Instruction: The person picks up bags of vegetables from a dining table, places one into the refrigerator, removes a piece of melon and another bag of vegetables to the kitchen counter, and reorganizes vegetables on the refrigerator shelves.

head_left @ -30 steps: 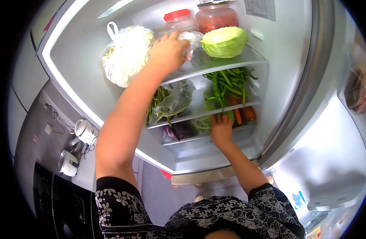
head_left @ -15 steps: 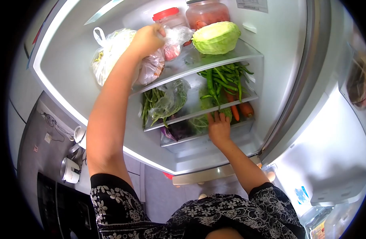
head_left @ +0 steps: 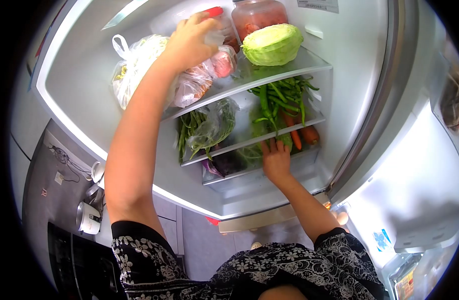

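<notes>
My left hand (head_left: 192, 42) is over the top fridge shelf, fingers spread and curved beside a clear plastic bag with pink contents (head_left: 223, 62). Another bag with reddish contents (head_left: 193, 87) lies below my wrist, and a white bag of pale vegetables (head_left: 139, 62) is to its left. A cut cabbage (head_left: 272, 45) sits at the right of that shelf. Lower down, my right hand (head_left: 276, 156) touches the front edge of the middle shelf with its fingertips, below the green peppers (head_left: 277, 100). Its fingers are slightly apart and hold nothing.
Behind the bags stand a red-lidded jar (head_left: 224, 25) and a larger jar (head_left: 259, 17). Green beans in plastic (head_left: 209, 127), carrots (head_left: 295, 137) and a purple vegetable (head_left: 212, 168) lie lower. The open fridge door (head_left: 414, 185) is at right, a white cooker (head_left: 88, 218) at left.
My left hand first moved left, then slightly back to the right with its fingers spreading. The pink bag has shifted, and the reddish bag has come into view. My right hand stayed at the shelf edge.
</notes>
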Available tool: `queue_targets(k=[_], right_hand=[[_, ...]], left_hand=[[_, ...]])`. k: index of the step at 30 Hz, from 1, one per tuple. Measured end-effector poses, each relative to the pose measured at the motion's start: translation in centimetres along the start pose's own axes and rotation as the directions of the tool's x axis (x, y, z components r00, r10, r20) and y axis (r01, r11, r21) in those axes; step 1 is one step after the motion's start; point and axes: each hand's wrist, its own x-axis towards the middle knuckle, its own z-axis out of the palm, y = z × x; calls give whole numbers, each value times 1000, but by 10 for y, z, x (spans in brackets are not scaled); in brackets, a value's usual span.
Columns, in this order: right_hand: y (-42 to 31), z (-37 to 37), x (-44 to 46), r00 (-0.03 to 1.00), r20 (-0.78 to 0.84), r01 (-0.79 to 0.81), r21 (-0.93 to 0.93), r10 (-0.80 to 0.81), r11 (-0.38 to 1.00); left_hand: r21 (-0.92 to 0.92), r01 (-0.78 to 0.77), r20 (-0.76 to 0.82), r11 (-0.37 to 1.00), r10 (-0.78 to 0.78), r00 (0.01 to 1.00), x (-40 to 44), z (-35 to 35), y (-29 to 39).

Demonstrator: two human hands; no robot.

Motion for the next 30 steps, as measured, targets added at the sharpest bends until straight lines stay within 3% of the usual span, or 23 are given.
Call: queue_targets(k=[1, 3, 4, 6, 9, 13, 15, 17, 19, 20, 22, 25, 27, 30], right_hand=[[0, 1, 0, 1000, 0, 0, -1, 0, 1000], [0, 3, -1, 1000, -7, 5, -20, -5, 1000], [0, 3, -1, 1000, -4, 7, -20, -7, 1000], [0, 3, -1, 1000, -21, 7, -25, -7, 1000], [-1, 2, -1, 1000, -28, 1, -24, -1, 1000], [-1, -4, 0, 1000, -14, -6, -7, 6, 1000], [-2, -6, 0, 1000, -2, 5, -3, -5, 1000], [-2, -4, 0, 1000, -13, 4, 3, -4, 1000], [-1, -3, 0, 1000, -22, 3, 9, -3, 1000], [-1, -3, -1, 1000, -21, 7, 7, -7, 1000], [0, -2, -1, 1000, -19, 10, 5, -9, 1000], [-1, 1, -2, 1000, -10, 7, -2, -7, 1000], [0, 2, -2, 1000, -26, 9, -8, -10, 1000], [0, 2, -2, 1000, -18, 13, -4, -13, 1000]], left_hand=[[0, 0, -1, 1000, 0, 1000, -1, -3, 6], [-26, 173, 279, 985, -159, 947, -4, -9, 15], [-28, 176, 280, 984, -161, 946, -3, -10, 15], [7, 222, 501, 975, -196, 843, 2, -10, 11], [-68, 129, 531, 989, -73, 844, 9, -3, 3], [-148, 167, 485, 975, -76, 871, 17, -9, -14], [-79, 76, 331, 994, -46, 943, 18, -15, -18], [-29, 48, 290, 998, -38, 956, 18, -19, -19], [256, -50, 127, 965, 18, 992, 17, -26, -18], [256, -50, 125, 965, 19, 992, 17, -31, -18], [503, -123, 114, 855, 75, 991, 16, -34, -25], [516, -223, 170, 827, 157, 973, 12, -23, -30], [525, -217, 218, 823, 116, 969, 9, -13, -27], [351, -103, 351, 931, -28, 936, 8, -10, -21]])
